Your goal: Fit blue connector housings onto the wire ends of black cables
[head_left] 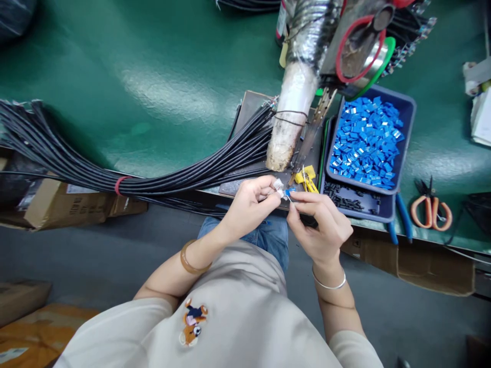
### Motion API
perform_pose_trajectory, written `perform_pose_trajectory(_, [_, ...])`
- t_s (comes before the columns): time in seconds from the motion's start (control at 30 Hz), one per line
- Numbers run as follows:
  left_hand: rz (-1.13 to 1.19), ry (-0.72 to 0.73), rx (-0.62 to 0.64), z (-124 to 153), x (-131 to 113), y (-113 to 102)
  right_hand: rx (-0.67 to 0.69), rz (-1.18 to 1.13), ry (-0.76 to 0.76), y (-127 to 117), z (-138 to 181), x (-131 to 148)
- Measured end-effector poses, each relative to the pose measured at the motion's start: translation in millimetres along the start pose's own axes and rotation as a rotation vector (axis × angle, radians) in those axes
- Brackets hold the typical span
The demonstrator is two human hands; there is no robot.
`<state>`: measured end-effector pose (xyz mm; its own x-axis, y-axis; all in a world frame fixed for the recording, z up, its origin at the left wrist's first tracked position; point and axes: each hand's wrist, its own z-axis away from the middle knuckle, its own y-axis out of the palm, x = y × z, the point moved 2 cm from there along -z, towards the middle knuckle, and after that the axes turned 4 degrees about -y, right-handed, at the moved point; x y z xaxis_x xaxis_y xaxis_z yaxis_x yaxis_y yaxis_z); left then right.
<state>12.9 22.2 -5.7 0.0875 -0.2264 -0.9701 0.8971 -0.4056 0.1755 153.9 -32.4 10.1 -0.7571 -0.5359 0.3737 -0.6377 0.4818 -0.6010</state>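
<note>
My left hand (256, 202) is closed in a pinch on a small white piece (279, 186), which looks like a connector; its far side is covered by my fingers. Facing it, my right hand (321, 221) has its thumb and forefinger pinched at a small blue piece (290, 191). A thin pale strand (289, 199) shows by the right fingertips; I cannot make out what it joins to. The blue piece lies between both hands, close against the white one. Just beyond them is a yellow-handled tool (307, 179) at the table edge.
A plastic-wrapped duct (289, 110) hangs close above my hands. Black cables (184, 181), tied with a red band, run leftward. At right stand a tray (408, 138) of blue pieces, a lower tray (388, 210) of black pieces, orange-handled pliers (430, 204) and a blue-handled tool (403, 220).
</note>
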Motion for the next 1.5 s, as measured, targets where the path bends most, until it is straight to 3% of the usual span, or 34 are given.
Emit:
perform_pose_trajectory(0.1, [-0.044, -0.015, 0.039, 5.3, 1.7, 0.7, -0.085, -0.025, 0.081, -5.5, 2.8, -3.0])
perform_pose_trajectory(0.2, [-0.081, -0.019, 0.083, 10.9, 3.9, -2.5, -0.188, -0.114, 0.288, -11.7, 8.2, -7.7])
perform_pose_trajectory(0.33, [-0.188, -0.015, 0.193, 12.7, 3.3, -13.0, -0.11, -0.218, 0.517, -15.7, 15.9, -7.4])
perform_pose_trajectory(0.4, [-0.342, 0.136, 0.285, 14.0, -7.1, -15.3, -0.023, -0.314, 0.587, -17.9, 18.8, -3.4])
perform_pose_trajectory(0.53, [-0.883, 0.663, 0.424, 34.0, -46.3, -5.1, 0.091, -0.527, 0.649, -28.3, 20.1, 7.7])
perform_pose_trajectory(0.6, [-1.137, 0.803, 0.446, 51.2, -62.0, 3.9, 0.13, -0.557, 0.625, -35.6, 17.2, 12.1])
perform_pose_trajectory(0.67, [-1.25, 0.84, 0.427, 67.2, -68.6, 11.6, 0.167, -0.564, 0.572, -41.8, 12.6, 14.8])
perform_pose_trajectory(0.73, [-1.165, 0.727, 0.383, 76.1, -63.7, 15.6, 0.189, -0.581, 0.512, -44.5, 8.2, 15.9])
perform_pose_trajectory(0.77, [-1.004, 0.634, 0.358, 77.2, -57.9, 15.8, 0.192, -0.587, 0.486, -43.9, 6.7, 15.9])
perform_pose_trajectory(0.9, [-0.138, -0.055, 0.215, 66.3, -14.5, 6.0, 0.141, -0.425, 0.352, -25.9, 7.1, 16.8])
perform_pose_trajectory(0.97, [0.138, -0.268, 0.202, 61.4, 7.6, -0.4, 0.093, -0.356, 0.285, -9.8, 11.2, 18.9])
perform_pose_trajectory(1.1, [0.301, -0.387, 0.31, 50.3, 32.5, -15.7, 0.047, -0.348, 0.295, 12.7, 22.7, 18.6])
perform_pose_trajectory(1.23, [0.184, -0.447, 0.571, 28.5, 20.2, -20.7, -0.001, -0.361, 0.401, -7.1, 29.1, 6.5])
perform_pose_trajectory(1.33, [-0.316, -0.262, 1.079, 22.6, -12.4, -7.9, -0.135, -0.44, 0.475, -39.1, 27.4, -2.8])
perform_pose_trajectory(1.37, [-0.487, -0.095, 1.135, 23.9, -24.5, -2.5, -0.195, -0.479, 0.473, -48.6, 26.2, -3.9])
perform_pose_trajectory(1.4, [-0.683, 0.118, 1.089, 26.7, -35.4, 3.0, -0.258, -0.508, 0.451, -56.5, 24.9, -3.6])
perform_pose_trajectory(1.43, [-0.879, 0.304, 0.954, 31.0, -43.8, 8.1, -0.317, -0.53, 0.42, -62.2, 24.0, -2.2])
perform_pose_trajectory(1.5, [-1.141, 0.515, 0.769, 45.7, -48.0, 17.5, -0.397, -0.529, 0.362, -67.3, 23.7, 2.4])
